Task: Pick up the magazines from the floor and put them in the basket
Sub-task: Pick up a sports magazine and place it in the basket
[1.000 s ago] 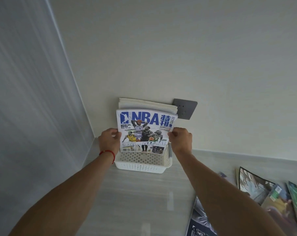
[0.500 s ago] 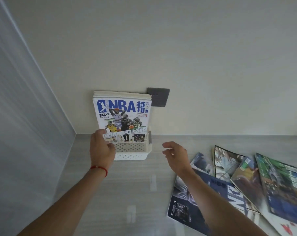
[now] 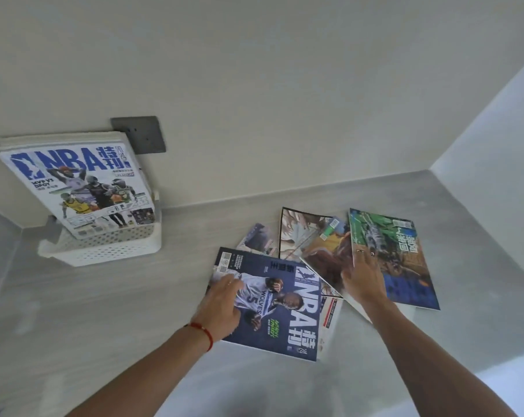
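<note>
A white perforated basket [image 3: 110,251] stands on the floor against the wall at the left, with a white NBA magazine [image 3: 80,188] upright in it in front of other magazines. Several magazines lie fanned on the floor at the right. My left hand [image 3: 221,305] rests with straight fingers on the left edge of a dark blue NBA magazine [image 3: 281,311]. My right hand [image 3: 363,278] lies flat where a brown-covered magazine [image 3: 329,254] meets a green and blue one [image 3: 405,260]. Neither hand grips anything.
A dark grey socket plate [image 3: 140,133] sits on the wall behind the basket. Grey floor stretches between basket and pile. Walls close the space on the left, the far side and the right. More magazines [image 3: 260,239] poke out beneath the pile.
My left hand has let go of the white NBA magazine, which stays in the basket. Both hands have moved right and down onto the pile on the floor, and my view has turned right.
</note>
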`<state>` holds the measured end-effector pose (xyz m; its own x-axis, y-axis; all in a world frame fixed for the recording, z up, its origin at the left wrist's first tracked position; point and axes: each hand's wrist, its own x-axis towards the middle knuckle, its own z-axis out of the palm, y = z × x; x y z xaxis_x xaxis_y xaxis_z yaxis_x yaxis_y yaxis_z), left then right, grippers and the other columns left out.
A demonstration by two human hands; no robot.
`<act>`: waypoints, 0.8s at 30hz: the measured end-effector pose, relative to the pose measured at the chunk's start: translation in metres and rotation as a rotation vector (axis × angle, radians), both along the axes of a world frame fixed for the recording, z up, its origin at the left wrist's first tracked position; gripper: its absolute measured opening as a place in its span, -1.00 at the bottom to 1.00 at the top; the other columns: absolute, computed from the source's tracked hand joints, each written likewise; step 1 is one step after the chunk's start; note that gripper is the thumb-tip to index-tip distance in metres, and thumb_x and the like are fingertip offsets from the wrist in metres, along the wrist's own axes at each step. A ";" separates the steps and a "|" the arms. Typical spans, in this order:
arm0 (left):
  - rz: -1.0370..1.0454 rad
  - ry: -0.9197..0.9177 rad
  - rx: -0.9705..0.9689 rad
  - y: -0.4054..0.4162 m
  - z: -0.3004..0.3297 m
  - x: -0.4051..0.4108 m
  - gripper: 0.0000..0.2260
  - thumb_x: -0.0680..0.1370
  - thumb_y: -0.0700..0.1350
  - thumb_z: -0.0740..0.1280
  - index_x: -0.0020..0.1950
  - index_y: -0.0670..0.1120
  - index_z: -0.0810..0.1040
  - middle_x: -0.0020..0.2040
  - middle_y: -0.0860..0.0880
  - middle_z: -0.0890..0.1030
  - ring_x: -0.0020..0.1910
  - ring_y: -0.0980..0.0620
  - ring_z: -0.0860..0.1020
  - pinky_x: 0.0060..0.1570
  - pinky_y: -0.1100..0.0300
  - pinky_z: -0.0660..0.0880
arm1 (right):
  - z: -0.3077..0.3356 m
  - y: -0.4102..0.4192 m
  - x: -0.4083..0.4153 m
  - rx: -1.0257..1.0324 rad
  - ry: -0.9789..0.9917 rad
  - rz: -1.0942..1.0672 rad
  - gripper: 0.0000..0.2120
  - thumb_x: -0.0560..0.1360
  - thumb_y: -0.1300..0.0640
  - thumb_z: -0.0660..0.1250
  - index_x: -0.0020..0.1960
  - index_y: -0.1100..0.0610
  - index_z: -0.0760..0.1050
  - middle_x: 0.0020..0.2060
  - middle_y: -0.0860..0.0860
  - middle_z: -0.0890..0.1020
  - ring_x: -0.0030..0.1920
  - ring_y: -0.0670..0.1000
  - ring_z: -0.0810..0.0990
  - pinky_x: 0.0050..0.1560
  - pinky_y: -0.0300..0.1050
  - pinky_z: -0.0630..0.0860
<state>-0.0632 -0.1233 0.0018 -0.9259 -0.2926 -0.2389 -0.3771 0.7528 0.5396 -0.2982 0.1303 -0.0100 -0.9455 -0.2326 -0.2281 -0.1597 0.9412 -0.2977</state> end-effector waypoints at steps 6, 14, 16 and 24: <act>-0.011 -0.052 0.009 0.048 0.002 -0.044 -0.61 0.53 -0.31 0.35 0.35 -0.08 0.47 0.32 -0.08 0.50 0.31 -0.08 0.49 0.33 0.05 0.48 | -0.028 0.040 -0.009 0.183 -0.127 0.120 -0.43 0.65 -0.04 0.15 0.61 0.08 0.12 0.58 0.18 0.14 0.55 0.25 0.13 0.45 0.26 0.29; 0.055 0.136 -0.004 0.084 0.002 -0.082 -0.67 0.52 -0.33 0.34 0.26 -0.12 0.53 0.16 -0.08 0.56 0.14 -0.05 0.54 0.20 0.06 0.54 | -0.026 0.059 0.030 -0.109 -0.109 0.541 -0.39 0.57 0.21 0.25 0.60 0.12 0.22 0.60 0.11 0.21 0.60 0.18 0.10 0.54 0.07 0.22; 0.043 0.220 -0.073 0.087 0.004 -0.086 -0.70 0.52 -0.35 0.31 0.22 -0.14 0.54 0.18 -0.09 0.57 0.17 -0.05 0.52 0.22 0.11 0.53 | -0.024 0.069 0.033 -0.186 -0.145 0.710 -0.39 0.54 0.33 0.23 0.57 0.11 0.29 0.61 0.06 0.22 0.63 0.10 0.05 0.58 -0.02 0.08; 0.069 -0.214 -0.211 0.068 -0.010 -0.073 -0.35 0.58 0.05 0.33 0.61 0.00 0.14 0.62 -0.16 0.12 0.61 -0.21 0.08 0.53 -0.23 0.22 | -0.021 0.071 0.020 0.028 0.088 0.754 -0.50 0.58 0.23 0.21 0.48 -0.05 0.37 0.56 -0.09 0.33 0.63 0.06 0.06 0.59 0.27 -0.01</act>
